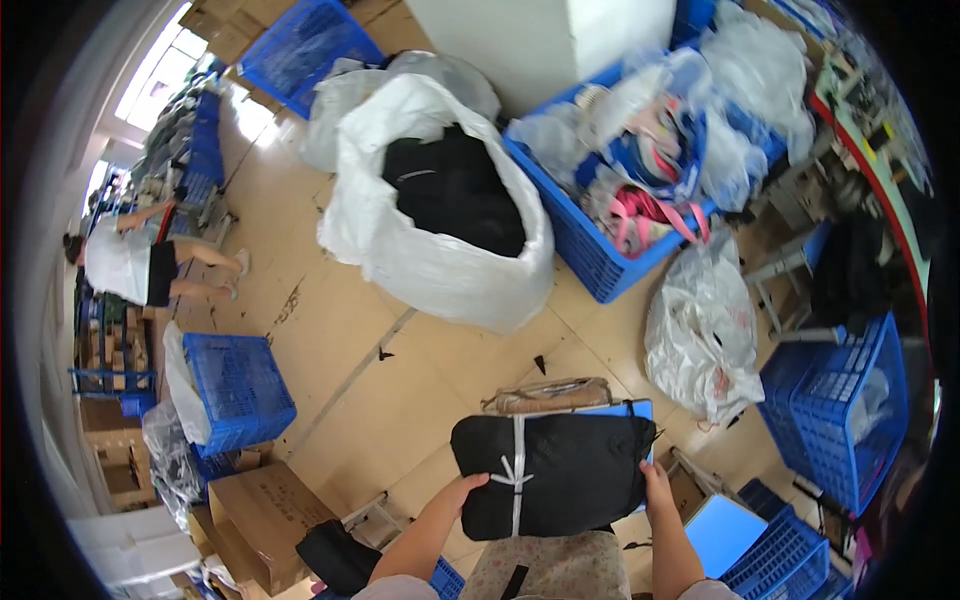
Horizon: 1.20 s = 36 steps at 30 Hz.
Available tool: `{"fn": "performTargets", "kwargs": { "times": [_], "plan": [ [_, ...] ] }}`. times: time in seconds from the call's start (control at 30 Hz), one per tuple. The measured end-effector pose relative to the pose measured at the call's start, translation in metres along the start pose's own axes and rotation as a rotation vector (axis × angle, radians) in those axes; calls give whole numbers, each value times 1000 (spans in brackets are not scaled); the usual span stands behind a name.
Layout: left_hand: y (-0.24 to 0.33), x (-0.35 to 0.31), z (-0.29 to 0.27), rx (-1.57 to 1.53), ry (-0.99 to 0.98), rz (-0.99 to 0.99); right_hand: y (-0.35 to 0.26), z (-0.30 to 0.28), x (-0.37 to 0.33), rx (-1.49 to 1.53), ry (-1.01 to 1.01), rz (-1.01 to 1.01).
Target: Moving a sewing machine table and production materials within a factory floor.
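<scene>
A flat black fabric bundle [580,475], tied round the middle with a knotted white strip [517,470], is held in front of me. My left hand [474,491] grips its left edge, with the thumb on top. At the opposite edge, my right hand [655,482] is closed on the bundle, and its thumb shows near some loose dark threads. Most of my fingers are hidden under the bundle. Just beyond it are a blue flat surface [643,408] and a brown wrapped packet [552,395]. Farther ahead, a big white sack [450,290] stands wide at the mouth, with black fabric [455,190] inside.
A blue crate [600,265] with bagged items and pink straps stands right of the sack. A white plastic bag [703,340] lies nearer. Blue crates [240,390] and a cardboard box [270,525] are at left, another blue crate [835,410] at right. A person [125,260] bends far left.
</scene>
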<state>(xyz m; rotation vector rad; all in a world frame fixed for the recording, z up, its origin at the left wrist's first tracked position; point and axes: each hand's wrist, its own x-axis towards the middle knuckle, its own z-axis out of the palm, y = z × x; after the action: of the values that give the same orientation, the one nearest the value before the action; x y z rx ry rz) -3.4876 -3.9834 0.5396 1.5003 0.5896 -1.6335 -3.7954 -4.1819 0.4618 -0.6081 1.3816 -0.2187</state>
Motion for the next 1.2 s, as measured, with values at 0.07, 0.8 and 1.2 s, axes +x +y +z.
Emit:
{"fn": "performTargets", "kwargs": {
  "times": [0.07,0.8,1.2],
  "plan": [
    [-4,-42,-25,-65,67,60,-21,36,-21,-20,-130,2],
    [19,-193,27,-679,260,614,-258,218,-21,-880,-703,-108],
    [19,-185,192,-972,385,685,-356,186,52,-1051,-821,-171]
  ]
}}
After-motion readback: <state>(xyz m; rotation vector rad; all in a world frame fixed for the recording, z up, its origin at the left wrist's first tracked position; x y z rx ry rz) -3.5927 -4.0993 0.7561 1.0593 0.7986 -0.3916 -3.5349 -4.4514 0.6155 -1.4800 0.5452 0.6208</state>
